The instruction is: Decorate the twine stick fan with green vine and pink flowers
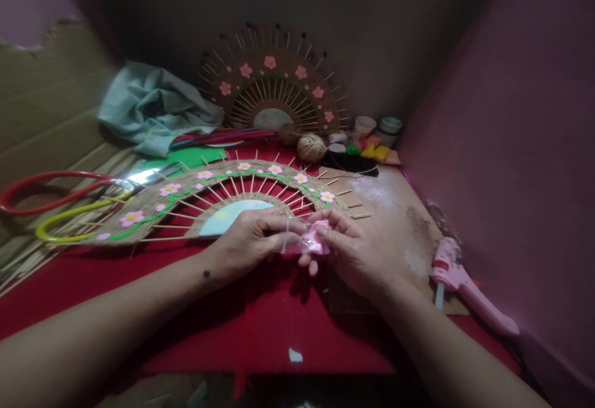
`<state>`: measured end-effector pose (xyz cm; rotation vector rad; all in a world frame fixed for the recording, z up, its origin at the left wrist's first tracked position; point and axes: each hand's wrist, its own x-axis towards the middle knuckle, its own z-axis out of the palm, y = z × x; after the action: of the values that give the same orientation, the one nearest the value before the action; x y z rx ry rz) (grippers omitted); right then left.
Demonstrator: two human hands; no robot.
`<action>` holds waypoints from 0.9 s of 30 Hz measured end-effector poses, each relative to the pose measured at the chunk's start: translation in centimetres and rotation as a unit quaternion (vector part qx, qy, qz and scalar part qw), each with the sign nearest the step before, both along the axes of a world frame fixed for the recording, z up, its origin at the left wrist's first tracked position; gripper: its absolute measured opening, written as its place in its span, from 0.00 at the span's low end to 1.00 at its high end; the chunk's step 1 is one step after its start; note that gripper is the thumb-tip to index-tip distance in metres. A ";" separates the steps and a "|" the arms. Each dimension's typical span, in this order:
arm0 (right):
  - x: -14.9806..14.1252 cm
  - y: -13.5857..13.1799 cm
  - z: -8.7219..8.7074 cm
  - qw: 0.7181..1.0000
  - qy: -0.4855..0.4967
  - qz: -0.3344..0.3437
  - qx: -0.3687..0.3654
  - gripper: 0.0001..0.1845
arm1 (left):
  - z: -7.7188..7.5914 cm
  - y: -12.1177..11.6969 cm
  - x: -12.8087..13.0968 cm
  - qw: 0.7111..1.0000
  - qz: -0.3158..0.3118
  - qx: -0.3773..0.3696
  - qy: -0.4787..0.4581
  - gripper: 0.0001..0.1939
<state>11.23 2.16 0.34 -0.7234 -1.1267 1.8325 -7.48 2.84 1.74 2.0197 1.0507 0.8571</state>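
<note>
Between my hands is a small clear plastic packet with a soft pink lump, like modelling clay, inside [318, 238]. My right hand [351, 247] pinches the pink end of it between thumb and fingers. My left hand [253, 237] has its fingers closed at the packet's clear end [292, 245]. Just behind the hands lies a half-round fan of sticks and twine [218, 185], with pink flowers and a green wavy line along its band. A pale blue half-disc [227, 217] forms its centre, partly covered by my left hand.
A similar fan [255, 79] stands against the back wall. Scissors [56, 192] lie at left, below a blue cloth [158, 107]. A twine ball [311, 147] and coloured clay packets [375, 151] sit behind. At right, a pink glue gun [469, 287] rests by a brown board [395, 228].
</note>
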 end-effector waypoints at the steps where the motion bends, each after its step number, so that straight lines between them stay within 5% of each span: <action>1: 0.0 0.0 0.0 1.000 -0.002 0.008 0.003 0.10 | -0.2 -0.1 0.1 1.000 0.008 0.000 -0.005 0.09; 10: -0.2 -0.2 -0.1 0.999 -0.029 0.028 -0.004 0.10 | -0.2 -0.6 0.2 0.997 -0.007 -0.070 -0.023 0.12; 17: -0.1 0.1 -0.6 0.999 -0.036 0.028 0.014 0.10 | -1.2 -0.2 0.2 0.998 0.021 0.061 -0.008 0.10; 27: -0.4 -0.1 -0.6 0.998 -0.037 0.059 0.010 0.10 | -0.7 -0.6 0.5 0.999 0.050 0.000 -0.015 0.10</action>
<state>10.83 2.03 -0.27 -0.7318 -1.2564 1.9037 -7.03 2.25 1.09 1.9628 1.1430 0.9365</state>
